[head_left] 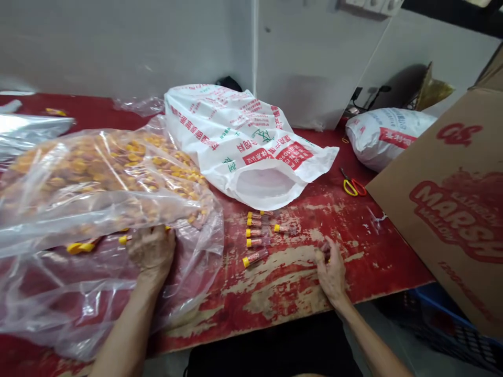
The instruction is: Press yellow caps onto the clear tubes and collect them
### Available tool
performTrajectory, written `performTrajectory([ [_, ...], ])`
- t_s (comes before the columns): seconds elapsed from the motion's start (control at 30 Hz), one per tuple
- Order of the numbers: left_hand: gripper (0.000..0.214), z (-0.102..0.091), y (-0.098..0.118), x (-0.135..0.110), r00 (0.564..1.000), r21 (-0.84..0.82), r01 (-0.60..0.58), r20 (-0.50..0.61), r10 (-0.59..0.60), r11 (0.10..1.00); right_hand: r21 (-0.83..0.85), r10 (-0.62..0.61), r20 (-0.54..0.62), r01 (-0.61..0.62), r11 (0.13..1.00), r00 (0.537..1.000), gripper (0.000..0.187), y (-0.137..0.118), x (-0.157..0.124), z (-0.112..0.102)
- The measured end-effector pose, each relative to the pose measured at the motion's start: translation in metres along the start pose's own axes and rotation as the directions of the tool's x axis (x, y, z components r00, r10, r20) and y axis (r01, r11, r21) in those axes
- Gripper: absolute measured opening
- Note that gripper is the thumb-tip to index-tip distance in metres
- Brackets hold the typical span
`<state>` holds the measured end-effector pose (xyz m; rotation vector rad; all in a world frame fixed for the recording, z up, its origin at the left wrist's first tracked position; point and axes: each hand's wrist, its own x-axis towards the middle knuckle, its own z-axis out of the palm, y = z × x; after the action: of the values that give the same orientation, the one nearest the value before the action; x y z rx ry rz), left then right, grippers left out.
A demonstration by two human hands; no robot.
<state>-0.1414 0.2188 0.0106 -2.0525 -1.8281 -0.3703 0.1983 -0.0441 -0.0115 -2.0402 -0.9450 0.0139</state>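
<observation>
Nearest to us, our left hand [151, 252] lies with its fingers apart and curled over a large clear plastic bag [106, 183], pressing on the film near the front of the red-painted worktop [275, 293]. The bag is packed with small yellow-capped tubes [129, 162], and a few show through its lower folds just by that hand. Our right hand [331, 269] sits on the worn worktop, its fingers drawn together on a small reddish tube [324, 247], partly hidden by them. To its left, a loose group of red tubes with yellow caps [255, 235] lies on the paint, between our two hands.

Further on, a white woven sack with red print [236, 136] lies on its side with its mouth towards us. Scissors with yellow and red handles [353, 186] lie near the right edge, beside a brown cardboard box with red lettering [451, 209]. A second white sack [387, 136] rests behind them, and a crumpled silver bag [27, 131] sits at the far left.
</observation>
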Motion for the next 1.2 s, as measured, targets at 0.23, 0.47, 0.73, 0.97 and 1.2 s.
performTrajectory([
  [0.23,0.028,-0.021,-0.011,-0.007,0.997,-0.171,0.055,-0.039,-0.063,0.984,0.556,0.083,-0.049,-0.042,0.830,0.995,0.040,-0.052,0.029,0.061],
  [0.47,0.034,-0.084,0.007,-0.062,0.854,-0.890,0.402,0.279,-0.440,0.216,0.682,0.014,0.089,-0.071,0.727,0.996,0.032,-0.046,0.012,0.036],
  [0.73,0.020,-0.117,0.096,-0.127,0.800,-0.691,0.595,0.560,0.217,-0.410,0.540,-0.480,0.555,0.144,0.829,0.679,0.036,-0.089,-0.011,-0.003],
  [0.97,0.017,-0.128,0.125,-0.165,0.824,-0.751,0.563,0.545,0.157,-0.346,0.569,-0.568,0.500,0.247,0.785,0.653,0.019,-0.098,-0.030,0.009],
  [1.2,0.021,-0.131,0.132,-0.165,0.942,-0.956,0.294,0.294,0.164,0.026,0.501,-0.545,0.372,0.331,0.800,0.752,0.016,-0.082,-0.043,0.028],
])
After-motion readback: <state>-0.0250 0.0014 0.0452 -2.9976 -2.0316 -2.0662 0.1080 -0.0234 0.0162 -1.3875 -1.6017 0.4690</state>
